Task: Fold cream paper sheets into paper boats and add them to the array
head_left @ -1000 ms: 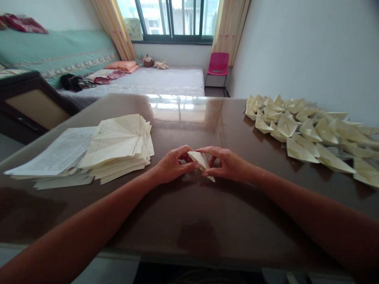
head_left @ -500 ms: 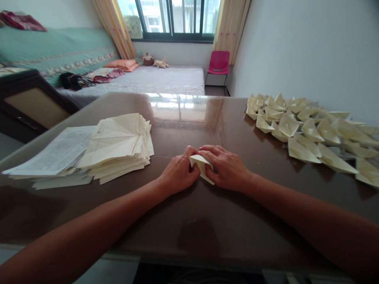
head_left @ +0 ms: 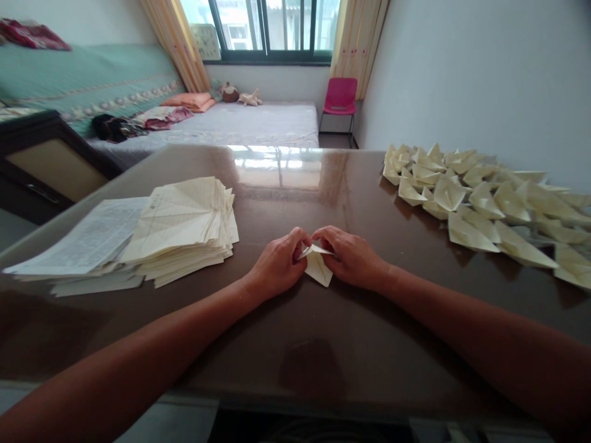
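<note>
Cream paper [head_left: 319, 269] between the fingers [head_left: 327, 234]

from where i stand, soft daylight enters through the far window [head_left: 277, 27], its glass washed pale. the glossy desk [head_left: 369, 344] throws back a bright glare near its far edge and turns dim on the near side. the folded paper [head_left: 318, 271] at the centre looks slightly soft; paper boats [head_left: 447, 192] blur and stretch toward the right edge, dark shadows or reflections beneath them.
</note>
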`<action>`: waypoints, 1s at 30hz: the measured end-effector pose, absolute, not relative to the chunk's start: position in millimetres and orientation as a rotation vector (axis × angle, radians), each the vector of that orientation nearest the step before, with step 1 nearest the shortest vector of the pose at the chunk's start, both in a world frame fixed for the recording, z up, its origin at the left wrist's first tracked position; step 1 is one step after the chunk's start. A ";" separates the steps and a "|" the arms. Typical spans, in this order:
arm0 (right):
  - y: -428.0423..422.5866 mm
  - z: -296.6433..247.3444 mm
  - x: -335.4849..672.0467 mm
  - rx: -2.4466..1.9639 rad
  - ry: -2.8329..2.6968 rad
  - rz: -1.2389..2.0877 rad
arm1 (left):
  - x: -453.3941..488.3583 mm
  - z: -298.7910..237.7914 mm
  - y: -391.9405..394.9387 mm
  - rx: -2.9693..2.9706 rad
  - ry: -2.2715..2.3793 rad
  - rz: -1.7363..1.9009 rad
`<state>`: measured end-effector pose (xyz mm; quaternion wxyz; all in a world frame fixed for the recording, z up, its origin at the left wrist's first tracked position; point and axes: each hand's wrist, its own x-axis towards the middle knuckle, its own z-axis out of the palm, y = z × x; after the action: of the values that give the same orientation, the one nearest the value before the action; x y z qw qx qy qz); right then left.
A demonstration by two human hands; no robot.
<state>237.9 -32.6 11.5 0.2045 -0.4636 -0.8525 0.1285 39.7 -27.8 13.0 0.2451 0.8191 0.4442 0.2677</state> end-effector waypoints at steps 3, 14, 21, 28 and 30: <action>-31.6 11.8 239.6 -1.289 -2.392 0.371 | 39.3 11.9 -26.1 2.249 1.202 0.728; -26.6 24.7 251.8 -1.063 -2.620 0.235 | 37.8 6.7 -30.0 2.473 1.061 0.628; -14.6 28.6 267.1 -0.947 -2.723 0.448 | 25.9 15.4 -30.3 2.626 0.882 0.482; -5.9 34.2 277.6 -0.837 -2.770 0.641 | 12.5 18.3 -28.8 2.943 0.750 0.413; -4.3 34.7 280.0 -0.827 -2.775 0.659 | 12.2 18.7 -29.9 3.024 0.752 0.370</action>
<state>280.0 -4.3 34.7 0.0859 -0.2774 -0.9310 0.2210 12.2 -29.9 18.7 0.0019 0.9637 0.2395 0.1179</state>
